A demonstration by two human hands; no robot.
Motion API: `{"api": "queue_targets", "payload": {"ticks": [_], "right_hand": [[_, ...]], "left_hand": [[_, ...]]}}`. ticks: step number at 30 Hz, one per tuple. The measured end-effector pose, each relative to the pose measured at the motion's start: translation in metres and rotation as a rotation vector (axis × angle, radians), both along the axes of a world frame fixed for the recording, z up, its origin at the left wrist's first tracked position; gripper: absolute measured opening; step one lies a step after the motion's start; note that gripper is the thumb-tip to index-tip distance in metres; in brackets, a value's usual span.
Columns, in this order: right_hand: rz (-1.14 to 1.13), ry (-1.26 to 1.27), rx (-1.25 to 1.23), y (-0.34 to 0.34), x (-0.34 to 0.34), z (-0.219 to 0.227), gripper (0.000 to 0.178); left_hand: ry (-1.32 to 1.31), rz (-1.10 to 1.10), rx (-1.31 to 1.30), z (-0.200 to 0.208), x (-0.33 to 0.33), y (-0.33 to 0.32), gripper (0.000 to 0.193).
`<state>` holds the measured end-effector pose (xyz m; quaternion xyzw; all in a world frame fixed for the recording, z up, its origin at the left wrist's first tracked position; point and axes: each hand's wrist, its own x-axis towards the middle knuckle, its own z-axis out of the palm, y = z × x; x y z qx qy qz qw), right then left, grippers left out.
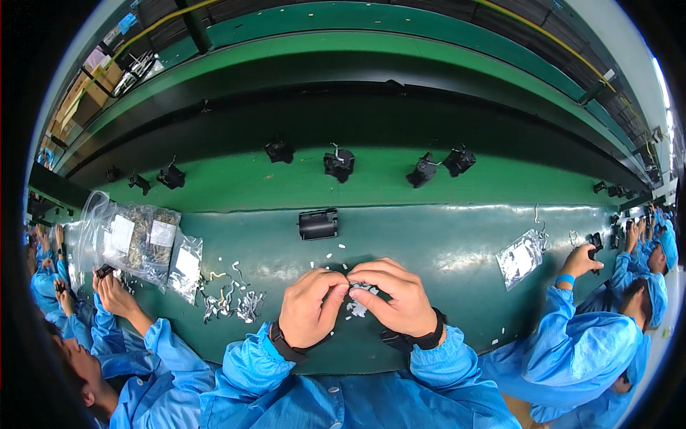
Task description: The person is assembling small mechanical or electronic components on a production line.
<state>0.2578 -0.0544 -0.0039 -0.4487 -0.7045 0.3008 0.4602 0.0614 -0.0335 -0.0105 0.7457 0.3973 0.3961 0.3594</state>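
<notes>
My left hand (311,309) and my right hand (394,294) meet over the green tabletop, thumbs and fingers pinched together at the tips. Whatever they hold is too small and too covered to name. Just below the fingertips lies a pile of small white pieces (356,309), partly hidden by my right thumb. A few loose white bits (329,255) are scattered beyond my hands. Farther off rests a black box-shaped plastic part (318,224). By my right wrist, a dark object (395,340) is half covered by my forearm.
Short cables (250,306) lie left of my hands, near clear bags (136,239) of parts. Another bag (520,259) sits on the right. Black assemblies (339,164) stand along the green strip behind. Co-workers' hands (580,262) work on both sides.
</notes>
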Motion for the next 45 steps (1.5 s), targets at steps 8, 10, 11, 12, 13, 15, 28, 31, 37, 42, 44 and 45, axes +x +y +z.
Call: {"api": "queue_targets", "payload": {"ticks": [8, 10, 11, 12, 13, 15, 28, 31, 37, 42, 44, 45], "right_hand": [[-0.01, 0.051, -0.006, 0.003, 0.0, -0.002, 0.011], [-0.081, 0.027, -0.025, 0.004, -0.003, -0.001, 0.006], [-0.074, 0.028, -0.024, 0.004, -0.004, -0.002, 0.006], [-0.093, 0.001, -0.067, 0.004, -0.003, -0.003, 0.005], [-0.11, -0.026, -0.109, 0.004, -0.002, -0.005, 0.005], [-0.059, -0.179, -0.162, 0.003, 0.001, -0.014, 0.005], [0.038, 0.021, -0.124, 0.005, 0.004, -0.007, 0.027], [0.087, 0.288, -0.257, -0.002, -0.006, -0.01, 0.03], [0.14, 0.44, -0.236, -0.001, -0.007, -0.024, 0.021], [0.184, 0.508, -0.252, -0.001, -0.008, -0.032, 0.017], [0.16, 0.529, -0.268, -0.003, -0.009, -0.03, 0.015], [0.164, 0.598, -0.292, -0.003, -0.01, -0.03, 0.014]], "left_hand": [[-0.017, -0.025, 0.107, 0.001, 0.005, 0.004, 0.01], [-0.019, -0.018, 0.117, 0.003, 0.002, 0.005, 0.01], [0.003, -0.008, 0.058, 0.007, -0.002, 0.005, 0.008], [0.025, 0.003, -0.002, 0.009, -0.007, 0.007, 0.006], [0.021, 0.028, -0.021, 0.009, -0.01, 0.008, 0.004], [-0.013, 0.06, -0.076, 0.008, -0.018, 0.012, 0.003], [-0.646, -0.386, -0.995, -0.014, -0.026, 0.02, 0.016], [-0.704, -0.443, -1.035, -0.013, -0.019, 0.016, 0.015], [-0.823, -0.521, -1.146, -0.018, -0.017, 0.014, 0.014], [-0.836, -0.488, -1.263, -0.017, -0.018, 0.015, 0.012], [-0.794, -0.49, -1.252, -0.025, -0.018, 0.015, 0.012], [-0.768, -0.447, -1.166, -0.028, -0.017, 0.013, 0.011]]}}
